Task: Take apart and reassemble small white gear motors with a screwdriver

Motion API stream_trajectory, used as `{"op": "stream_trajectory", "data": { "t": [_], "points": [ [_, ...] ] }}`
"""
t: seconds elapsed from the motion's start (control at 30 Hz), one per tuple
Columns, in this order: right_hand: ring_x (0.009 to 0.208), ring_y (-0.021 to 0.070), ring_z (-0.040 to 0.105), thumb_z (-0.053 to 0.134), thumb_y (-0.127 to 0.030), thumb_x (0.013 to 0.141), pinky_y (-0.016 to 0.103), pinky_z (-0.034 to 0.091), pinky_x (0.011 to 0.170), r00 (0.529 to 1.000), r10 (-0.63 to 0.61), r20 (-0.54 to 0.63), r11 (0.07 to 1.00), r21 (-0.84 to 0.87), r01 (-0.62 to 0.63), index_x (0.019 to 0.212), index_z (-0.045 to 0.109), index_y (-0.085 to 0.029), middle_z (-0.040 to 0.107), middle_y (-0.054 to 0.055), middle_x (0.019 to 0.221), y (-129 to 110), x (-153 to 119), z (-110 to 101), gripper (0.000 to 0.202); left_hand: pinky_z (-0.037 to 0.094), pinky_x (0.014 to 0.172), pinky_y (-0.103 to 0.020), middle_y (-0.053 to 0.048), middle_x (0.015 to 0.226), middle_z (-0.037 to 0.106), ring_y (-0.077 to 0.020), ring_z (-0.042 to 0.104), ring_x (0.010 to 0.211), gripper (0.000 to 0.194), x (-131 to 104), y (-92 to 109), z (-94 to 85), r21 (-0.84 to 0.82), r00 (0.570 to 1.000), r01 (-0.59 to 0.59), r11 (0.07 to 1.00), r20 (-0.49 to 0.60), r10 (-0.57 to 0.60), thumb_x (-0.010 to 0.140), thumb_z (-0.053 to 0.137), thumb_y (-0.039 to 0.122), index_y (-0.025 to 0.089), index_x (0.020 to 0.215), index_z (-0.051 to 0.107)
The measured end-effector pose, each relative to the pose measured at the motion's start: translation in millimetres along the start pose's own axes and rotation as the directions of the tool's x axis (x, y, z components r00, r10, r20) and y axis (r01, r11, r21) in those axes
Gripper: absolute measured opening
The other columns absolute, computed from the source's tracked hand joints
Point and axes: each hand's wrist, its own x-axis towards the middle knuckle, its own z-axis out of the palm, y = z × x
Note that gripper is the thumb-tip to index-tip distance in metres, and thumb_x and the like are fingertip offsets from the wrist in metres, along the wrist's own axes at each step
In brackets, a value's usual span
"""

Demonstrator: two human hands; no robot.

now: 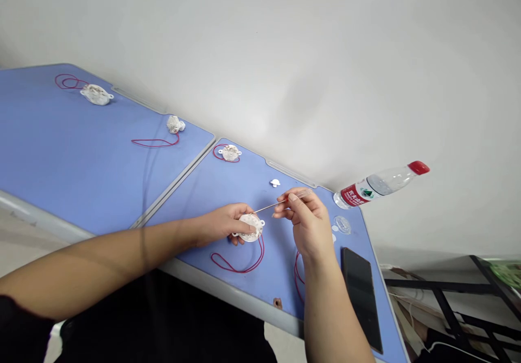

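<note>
My left hand [232, 224] is closed round a white round plastic piece [249, 226] with small side lugs, holding it just above the blue table. A loop of red cord [240, 271] hangs from the piece and lies on the tabletop. In my right hand [305, 214] is a thin screwdriver [269, 207] with a clear and red handle. Its shaft points left, and the tip meets the upper edge of the white piece; whether it sits on a screw is too small to tell.
Similar white pieces with red cords lie at the back [230, 153] and on the left table [96, 94]. A small white part [275, 182] sits near the wall. At right are a water bottle [366, 189], a clear disc [342, 224] and a black phone [361, 295].
</note>
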Motion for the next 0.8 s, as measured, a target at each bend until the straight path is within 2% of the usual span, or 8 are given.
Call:
{"op": "stream_trajectory", "data": {
  "t": [0.17, 0.33, 0.4, 0.5, 0.6, 0.7, 0.8],
  "points": [
    [0.055, 0.0112, 0.061, 0.078, -0.035, 0.069, 0.024, 0.057, 0.048, 0.976, 0.178, -0.128, 0.980, 0.117, -0.164, 0.074, 0.064, -0.017, 0.065, 0.000, 0.071, 7.1, 7.4, 0.8, 0.024, 0.041, 0.055, -0.024, -0.002, 0.084, 0.063, -0.0130, 0.057, 0.068, 0.038, 0.2, -0.7, -0.4, 0.002, 1.000, 0.003, 1.000, -0.001, -0.003, 0.067, 0.068, 0.032, 0.017, 0.100, 0.055],
    [0.052, 0.0108, 0.061, 0.080, -0.035, 0.066, 0.023, 0.055, 0.046, 0.958, 0.223, -0.179, 0.969, 0.146, -0.198, 0.073, 0.063, -0.016, 0.064, 0.000, 0.067, 12.8, 12.2, -0.2, 0.026, 0.041, 0.055, -0.025, -0.001, 0.082, 0.062, -0.0123, 0.056, 0.066, 0.037, 0.2, -0.6, -0.6, -0.003, 1.000, -0.003, 1.000, -0.005, 0.002, 0.067, 0.069, 0.032, 0.017, 0.098, 0.055],
    [0.053, 0.0112, 0.061, 0.079, -0.035, 0.068, 0.024, 0.056, 0.048, 0.966, 0.178, -0.189, 0.980, 0.117, -0.158, 0.073, 0.063, -0.016, 0.064, 0.000, 0.068, 12.4, 10.5, 0.0, 0.025, 0.041, 0.055, -0.025, -0.001, 0.083, 0.063, -0.0121, 0.056, 0.066, 0.038, 0.4, -0.8, -0.8, -0.001, 1.000, 0.001, 1.000, -0.011, -0.001, 0.067, 0.069, 0.032, 0.017, 0.099, 0.055],
    [0.058, 0.0123, 0.064, 0.072, -0.034, 0.078, 0.028, 0.057, 0.056, 0.984, -0.022, -0.176, 0.999, 0.044, 0.030, 0.077, 0.062, -0.018, 0.064, -0.001, 0.073, 8.6, 3.3, 2.0, 0.019, 0.041, 0.055, -0.025, -0.001, 0.083, 0.063, -0.0122, 0.056, 0.066, 0.038, 0.6, -1.4, -0.6, 0.005, 1.000, 0.008, 1.000, -0.016, -0.008, 0.068, 0.069, 0.032, 0.017, 0.100, 0.055],
    [0.062, 0.0125, 0.065, 0.065, -0.031, 0.086, 0.029, 0.056, 0.062, 0.976, -0.203, -0.072, 0.979, -0.031, 0.201, 0.084, 0.063, -0.019, 0.064, 0.000, 0.078, 4.0, -5.1, 5.3, 0.012, 0.041, 0.055, -0.024, -0.001, 0.083, 0.063, -0.0129, 0.056, 0.069, 0.037, 0.7, -1.5, -0.1, 0.006, 1.000, 0.002, 1.000, -0.010, -0.002, 0.068, 0.069, 0.032, 0.017, 0.100, 0.056],
    [0.061, 0.0115, 0.065, 0.062, -0.027, 0.088, 0.029, 0.055, 0.062, 0.967, -0.256, 0.006, 0.962, -0.099, 0.255, 0.085, 0.063, -0.020, 0.064, 0.000, 0.080, 1.6, -10.0, 7.7, 0.008, 0.042, 0.055, -0.024, -0.001, 0.084, 0.063, -0.0126, 0.056, 0.070, 0.035, 1.0, -1.4, -0.2, 0.011, 1.000, -0.005, 1.000, -0.006, 0.005, 0.070, 0.068, 0.032, 0.016, 0.099, 0.056],
    [0.060, 0.0113, 0.064, 0.061, -0.026, 0.089, 0.028, 0.054, 0.062, 0.962, -0.274, 0.013, 0.952, -0.134, 0.274, 0.085, 0.063, -0.020, 0.063, -0.001, 0.080, 0.8, -11.0, 8.3, 0.008, 0.042, 0.055, -0.023, -0.001, 0.084, 0.063, -0.0122, 0.055, 0.069, 0.035, 1.6, -2.2, -1.2, 0.018, 1.000, -0.009, 1.000, 0.000, 0.009, 0.071, 0.067, 0.032, 0.016, 0.099, 0.055]
  ]
}}
